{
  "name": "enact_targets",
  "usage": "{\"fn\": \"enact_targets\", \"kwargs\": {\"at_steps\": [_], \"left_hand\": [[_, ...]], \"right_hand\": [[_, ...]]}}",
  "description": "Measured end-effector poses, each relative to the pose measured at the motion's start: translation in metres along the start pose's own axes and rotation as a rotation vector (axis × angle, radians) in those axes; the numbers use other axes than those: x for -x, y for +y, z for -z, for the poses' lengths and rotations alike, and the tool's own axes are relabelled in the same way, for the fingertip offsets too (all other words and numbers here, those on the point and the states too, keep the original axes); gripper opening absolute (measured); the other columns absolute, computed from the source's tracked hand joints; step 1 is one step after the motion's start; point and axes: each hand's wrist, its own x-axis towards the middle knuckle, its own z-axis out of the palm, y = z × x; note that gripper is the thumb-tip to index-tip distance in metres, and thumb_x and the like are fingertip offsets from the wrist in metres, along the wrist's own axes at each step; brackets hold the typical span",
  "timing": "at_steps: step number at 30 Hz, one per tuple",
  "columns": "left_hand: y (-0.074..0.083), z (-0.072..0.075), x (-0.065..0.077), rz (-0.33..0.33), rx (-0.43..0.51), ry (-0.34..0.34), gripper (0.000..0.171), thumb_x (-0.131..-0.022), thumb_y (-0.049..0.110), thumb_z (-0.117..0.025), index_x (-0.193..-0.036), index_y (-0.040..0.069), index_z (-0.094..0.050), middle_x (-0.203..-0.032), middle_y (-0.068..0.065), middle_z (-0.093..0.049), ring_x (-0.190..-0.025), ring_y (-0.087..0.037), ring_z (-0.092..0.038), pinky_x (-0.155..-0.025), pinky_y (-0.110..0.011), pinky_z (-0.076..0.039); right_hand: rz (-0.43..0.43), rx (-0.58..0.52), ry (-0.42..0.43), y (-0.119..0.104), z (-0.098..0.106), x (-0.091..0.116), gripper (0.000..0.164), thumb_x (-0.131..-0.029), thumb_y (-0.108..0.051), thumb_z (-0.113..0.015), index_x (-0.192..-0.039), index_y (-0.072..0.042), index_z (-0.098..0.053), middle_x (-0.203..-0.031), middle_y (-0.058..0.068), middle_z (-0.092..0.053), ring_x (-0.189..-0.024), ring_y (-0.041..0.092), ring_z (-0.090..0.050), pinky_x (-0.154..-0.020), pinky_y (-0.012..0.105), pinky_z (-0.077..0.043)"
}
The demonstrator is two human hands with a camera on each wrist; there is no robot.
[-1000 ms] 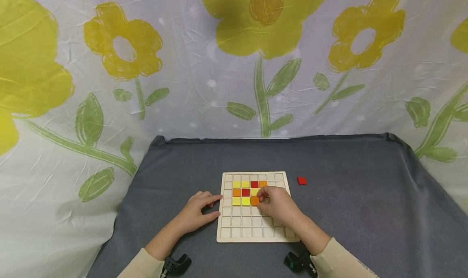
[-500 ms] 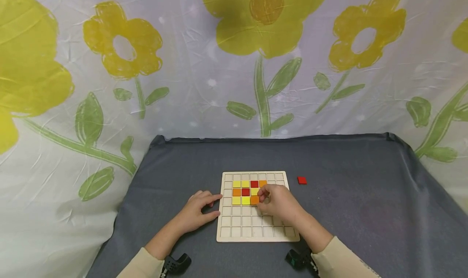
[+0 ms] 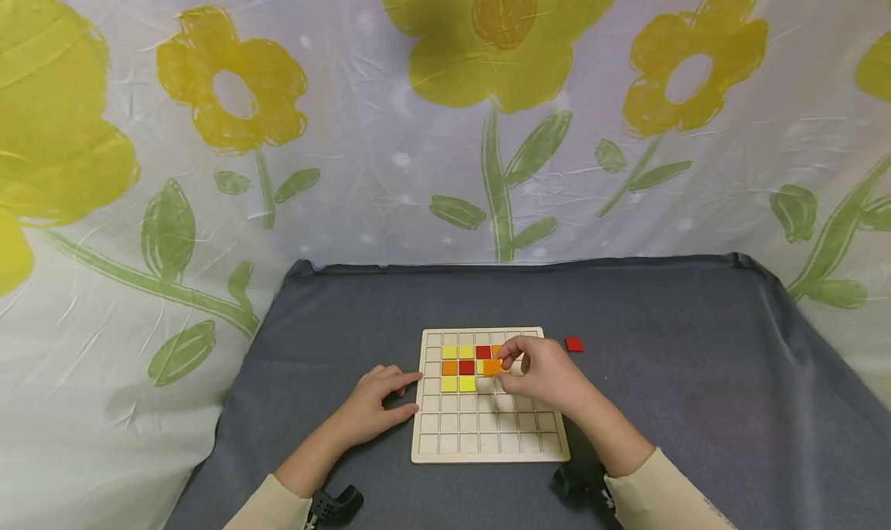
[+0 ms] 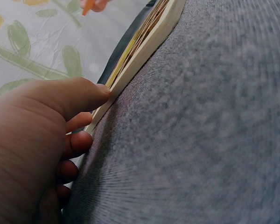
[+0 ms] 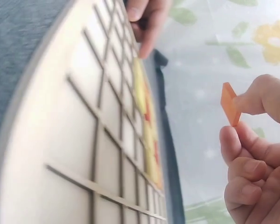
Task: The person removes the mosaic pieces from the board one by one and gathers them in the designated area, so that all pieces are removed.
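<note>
A thin square orange tile (image 3: 491, 368) is pinched between thumb and fingers of my right hand (image 3: 546, 371). In the right wrist view this orange tile (image 5: 229, 105) is raised off the board, tipped on edge. Below lies a pale wooden grid board (image 3: 487, 443), with yellow, red and orange tiles in three rows of its upper part. The third row shows two yellow tiles (image 3: 458, 384); my right hand partly covers the upper rows' right ends. At the board's left edge rests my left hand (image 3: 379, 406), index fingertip and thumb (image 4: 91, 93) touching the rim.
A single red tile (image 3: 574, 345) lies on the dark grey cloth (image 3: 668, 375), just right of the board's far corner. Behind the table hangs a pale curtain (image 3: 376, 128) printed with yellow flowers. Black devices (image 3: 337, 505) are strapped at both wrists.
My right hand has lifted the orange tile out of the third row and raised it, moving slightly up and right. My left hand has stayed at the board's edge.
</note>
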Motion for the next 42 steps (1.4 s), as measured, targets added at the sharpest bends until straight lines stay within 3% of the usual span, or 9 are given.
{"fn": "enact_targets", "kwargs": {"at_steps": [7, 18, 26, 34, 42], "left_hand": [[0.0, 0.0, 0.0, 0.021, 0.006, -0.019, 0.046, -0.093, 0.029, -0.078, -0.135, 0.015, -0.069, -0.087, 0.01, -0.049, -0.081, -0.011, -0.04, -0.075, -0.032, -0.031], [0.001, -0.001, 0.003, -0.008, 0.005, -0.001, 0.046, -0.092, 0.028, -0.079, -0.134, 0.013, -0.069, -0.086, 0.009, -0.05, -0.08, -0.01, -0.039, -0.074, -0.032, -0.03], [0.0, -0.002, 0.003, -0.035, 0.004, 0.024, 0.044, -0.092, 0.027, -0.079, -0.133, 0.013, -0.07, -0.086, 0.009, -0.05, -0.08, -0.01, -0.039, -0.072, -0.031, -0.03], [-0.001, -0.003, 0.003, -0.008, 0.006, 0.006, 0.045, -0.092, 0.028, -0.079, -0.133, 0.015, -0.07, -0.087, 0.01, -0.05, -0.081, -0.009, -0.039, -0.074, -0.032, -0.031], [0.0, -0.001, 0.0, 0.008, 0.008, -0.015, 0.046, -0.093, 0.029, -0.079, -0.135, 0.016, -0.068, -0.087, 0.01, -0.05, -0.081, -0.01, -0.039, -0.076, -0.033, -0.03]], "right_hand": [[0.022, 0.006, 0.053, -0.008, 0.016, 0.004, 0.019, -0.082, -0.011, -0.079, -0.1, -0.013, -0.072, -0.086, -0.008, -0.065, -0.068, 0.02, -0.051, -0.055, 0.028, -0.039], [0.023, -0.05, 0.117, -0.01, 0.045, 0.01, 0.02, -0.085, -0.006, -0.077, -0.103, -0.012, -0.07, -0.082, 0.001, -0.061, -0.058, 0.014, -0.042, -0.054, 0.028, -0.037], [-0.007, -0.07, 0.17, -0.002, 0.065, 0.013, 0.021, -0.087, -0.005, -0.075, -0.106, -0.01, -0.069, -0.087, 0.004, -0.061, -0.061, 0.016, -0.042, -0.056, 0.03, -0.037], [-0.042, -0.089, 0.182, 0.01, 0.082, 0.013, 0.024, -0.088, -0.005, -0.075, -0.111, -0.007, -0.068, -0.09, 0.009, -0.062, -0.061, 0.02, -0.046, -0.056, 0.03, -0.041], [-0.045, -0.034, 0.21, 0.025, 0.097, 0.011, 0.023, -0.091, -0.006, -0.073, -0.113, -0.006, -0.067, -0.083, 0.008, -0.06, -0.061, 0.021, -0.045, -0.055, 0.031, -0.038]]}}
